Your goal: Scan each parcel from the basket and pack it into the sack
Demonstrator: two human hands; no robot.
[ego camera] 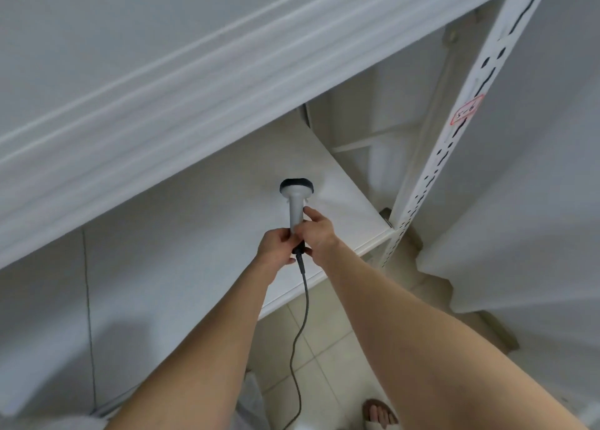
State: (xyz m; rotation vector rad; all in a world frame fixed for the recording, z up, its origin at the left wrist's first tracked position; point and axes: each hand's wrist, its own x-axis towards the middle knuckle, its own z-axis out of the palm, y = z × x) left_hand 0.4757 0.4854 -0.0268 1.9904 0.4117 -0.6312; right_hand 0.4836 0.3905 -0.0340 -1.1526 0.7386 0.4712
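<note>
Both hands are on the scanner [295, 202], held up over the white shelf [194, 234] with its dark-rimmed head pointing away from the person and the grey handle running back toward them. The left hand [277, 247] has its fingers curled round the bottom of the handle, right where the dark base meets the cable [304, 312]. The right hand [317, 231] closes in from the other side, fingers wrapped on the handle and one fingertip reaching higher up the grip, just below the head. The two hands touch each other around that handle, both arms stretched out from the bottom of the view.

The cable drops from the base, hangs between the forearms and curves down toward the tiled floor [324, 348]. Whether the scanner's head touches the shelf or hangs just above it, I can't tell.

Above, the front lip of an upper shelf [162, 104] cuts across the view, blurred. On the right stands a white slotted post [438, 169] carrying a small red-edged label [466, 109] with handwriting too small to read. At the bottom edge, a foot [380, 413] in a sandal on the tiles.
</note>
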